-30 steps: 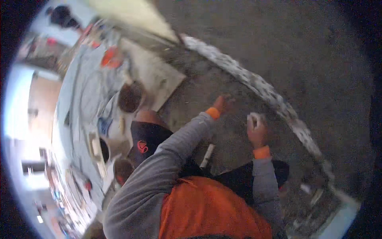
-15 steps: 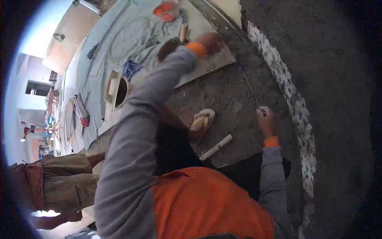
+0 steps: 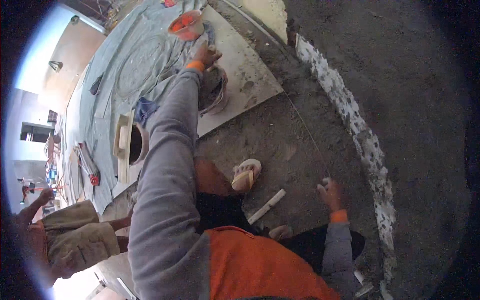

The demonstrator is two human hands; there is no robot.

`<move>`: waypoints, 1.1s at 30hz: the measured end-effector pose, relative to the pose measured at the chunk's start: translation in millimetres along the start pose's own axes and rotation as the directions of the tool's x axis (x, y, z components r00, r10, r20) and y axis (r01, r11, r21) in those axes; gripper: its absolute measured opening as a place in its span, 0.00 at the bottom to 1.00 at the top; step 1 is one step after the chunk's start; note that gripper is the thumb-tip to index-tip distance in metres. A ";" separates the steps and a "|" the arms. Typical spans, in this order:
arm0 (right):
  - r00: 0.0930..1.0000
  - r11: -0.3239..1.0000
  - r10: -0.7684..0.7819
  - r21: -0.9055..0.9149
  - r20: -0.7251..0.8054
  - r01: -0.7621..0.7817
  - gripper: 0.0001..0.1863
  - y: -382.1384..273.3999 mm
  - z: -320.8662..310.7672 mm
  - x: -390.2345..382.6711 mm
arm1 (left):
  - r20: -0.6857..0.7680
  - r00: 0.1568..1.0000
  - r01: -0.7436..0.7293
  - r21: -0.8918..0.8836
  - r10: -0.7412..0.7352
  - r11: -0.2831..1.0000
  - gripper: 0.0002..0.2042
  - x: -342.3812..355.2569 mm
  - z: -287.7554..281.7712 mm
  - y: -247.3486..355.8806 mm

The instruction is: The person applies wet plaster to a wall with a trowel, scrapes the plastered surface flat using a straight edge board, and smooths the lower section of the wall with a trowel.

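Note:
My left hand (image 3: 205,54) reaches far out over a dark bucket (image 3: 220,102) on a pale board. Its fingers are curled where a wooden handle stood up out of the bucket half a second ago; the hand now hides that handle. My right hand (image 3: 333,194) is low over the dark, rough ground, with thumb and fingers pinched at the end of a thin pale string (image 3: 311,134). The string runs straight from there to the corner of the board (image 3: 260,75).
An orange-red tub (image 3: 186,27) sits beyond the bucket on a grey sheet (image 3: 112,82). A framed round container (image 3: 131,142) stands at left. A pale stick (image 3: 267,206) lies by my sandalled foot (image 3: 246,175). At right runs a white-patched edge (image 3: 357,117). Another person (image 3: 75,235) is at lower left.
My left hand has moved left and come to the handle over the bucket. My right hand appears lower in the picture, still at the string. The whole view has shifted.

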State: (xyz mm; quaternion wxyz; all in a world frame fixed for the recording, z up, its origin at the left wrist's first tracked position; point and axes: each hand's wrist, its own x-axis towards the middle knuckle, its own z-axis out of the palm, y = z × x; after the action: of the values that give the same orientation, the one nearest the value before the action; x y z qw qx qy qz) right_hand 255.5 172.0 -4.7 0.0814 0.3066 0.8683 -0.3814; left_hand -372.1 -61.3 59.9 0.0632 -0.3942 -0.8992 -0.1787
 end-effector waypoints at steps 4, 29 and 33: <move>0.997 0.997 0.072 -0.040 0.019 -0.071 0.22 19.8 -2.3 -8.3 | -0.275 0.943 -0.190 0.009 0.185 0.982 0.14 -3.1 32.7 0.7; 0.874 0.016 -0.281 0.912 0.397 -0.409 0.22 -82.1 -76.0 -45.4 | 0.095 0.400 -0.858 -0.312 0.912 0.409 0.17 -257.2 -94.6 488.1; 0.828 0.907 -0.348 0.064 -0.439 0.416 0.20 -7.0 -87.2 -38.8 | 0.214 0.377 -0.794 -0.427 0.901 0.433 0.24 -250.3 -105.8 464.2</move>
State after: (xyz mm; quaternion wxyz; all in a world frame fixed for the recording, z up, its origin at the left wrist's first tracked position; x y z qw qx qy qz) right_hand 290.4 212.2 74.9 -0.2089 0.2062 0.8761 -0.3826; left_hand 135.1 17.9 220.5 -0.0956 -0.8338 -0.5240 -0.1451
